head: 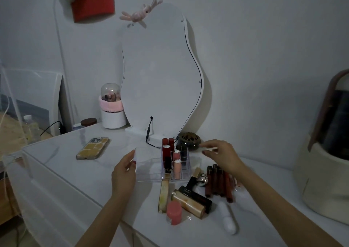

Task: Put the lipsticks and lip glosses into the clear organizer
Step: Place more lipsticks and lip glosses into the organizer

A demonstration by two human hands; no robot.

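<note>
The left hand (124, 169) gripped the left end of the clear organizer (151, 169), thumb on its near wall and fingers curled round the edge. The right hand (220, 155) hovered just right of the organizer's back rows, pinching something small and pale between thumb and fingertips; what it was could not be made out.

The organizer sat near the middle of the white table (56, 163), with bare glossy tabletop to its left as far as a phone (93, 148) lying flat. Its left half was an open tray; its right half was a grid of cells holding upright red lipsticks (167, 146) at the back and a pink tube (177, 168) and a dark one in front. The thin transparent walls were hard to trace against the table.

Close in front and to the right lay a crowded heap: gold tubes (164, 194), a black and gold one (196, 198), a round pink lipstick (174, 212), a row of dark brown glosses (217, 180) partly under the right wrist, and a white tube (227, 219) near the front edge.

Behind stood a wavy white mirror (162, 76), a dark round jar (188, 140) just beyond the right hand, and a domed brush holder (111, 109). A cream basket (321, 180) was cut off at the right.
</note>
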